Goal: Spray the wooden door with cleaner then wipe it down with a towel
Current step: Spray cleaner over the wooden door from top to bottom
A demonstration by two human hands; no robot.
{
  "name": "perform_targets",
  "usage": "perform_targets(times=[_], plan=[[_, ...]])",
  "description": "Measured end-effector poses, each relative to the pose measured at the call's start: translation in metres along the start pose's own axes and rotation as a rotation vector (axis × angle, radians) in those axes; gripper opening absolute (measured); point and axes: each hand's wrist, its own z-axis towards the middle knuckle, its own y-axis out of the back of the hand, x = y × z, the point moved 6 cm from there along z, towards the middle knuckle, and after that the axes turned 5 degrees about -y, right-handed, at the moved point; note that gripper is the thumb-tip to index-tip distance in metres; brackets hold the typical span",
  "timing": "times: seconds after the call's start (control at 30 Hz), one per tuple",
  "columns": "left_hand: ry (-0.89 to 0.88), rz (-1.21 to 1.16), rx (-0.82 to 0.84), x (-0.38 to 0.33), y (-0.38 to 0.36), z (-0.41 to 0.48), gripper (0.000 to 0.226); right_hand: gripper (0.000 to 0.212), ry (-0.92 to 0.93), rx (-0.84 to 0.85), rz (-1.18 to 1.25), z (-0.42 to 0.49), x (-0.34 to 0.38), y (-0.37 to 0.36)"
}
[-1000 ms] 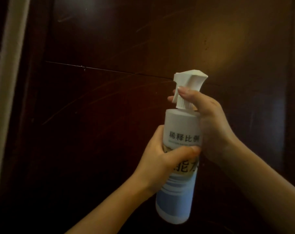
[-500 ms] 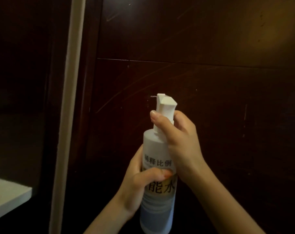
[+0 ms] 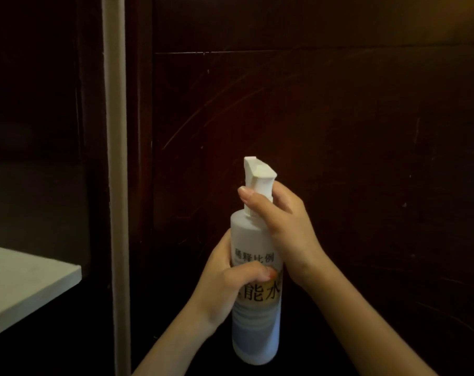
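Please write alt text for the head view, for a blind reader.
A left hand grips the body of a white spray bottle and a right hand grips its trigger head, before a dark wooden door.

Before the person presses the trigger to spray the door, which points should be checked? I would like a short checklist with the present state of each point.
1. Left hand grips the spray bottle at its label: ok.
2. Right hand is curled round the trigger head, one finger across its front: ok.
3. Bottle held about upright: ok.
4. Nozzle faces the wooden door, away from the person: ok.
5. Towel ready for wiping: cannot tell, none in view.
6. Cleaner left inside: cannot tell, the bottle is opaque.
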Motion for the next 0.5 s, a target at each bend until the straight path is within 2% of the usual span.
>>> perform_targets(times=[0.1, 0.2, 0.4, 0.5], plan=[[0.085, 0.056, -0.006, 0.009, 0.001, -0.005, 0.067, 0.015, -0.042, -0.025, 0.072, -0.006, -0.014, 0.002], [0.168, 0.057, -0.01, 0.018, 0.0, -0.013, 0.059, 0.032, -0.1, -0.034, 0.037, -0.008, -0.031, 0.002], [0.309, 0.048, -0.015, 0.045, -0.004, -0.025, 0.068, 0.015, -0.204, 0.085, -0.067, -0.023, -0.06, -0.004], [0.367, 0.039, 0.014, 0.054, -0.014, -0.021, 0.061, 0.018, -0.207, -0.01, -0.033, -0.032, -0.064, 0.014]])
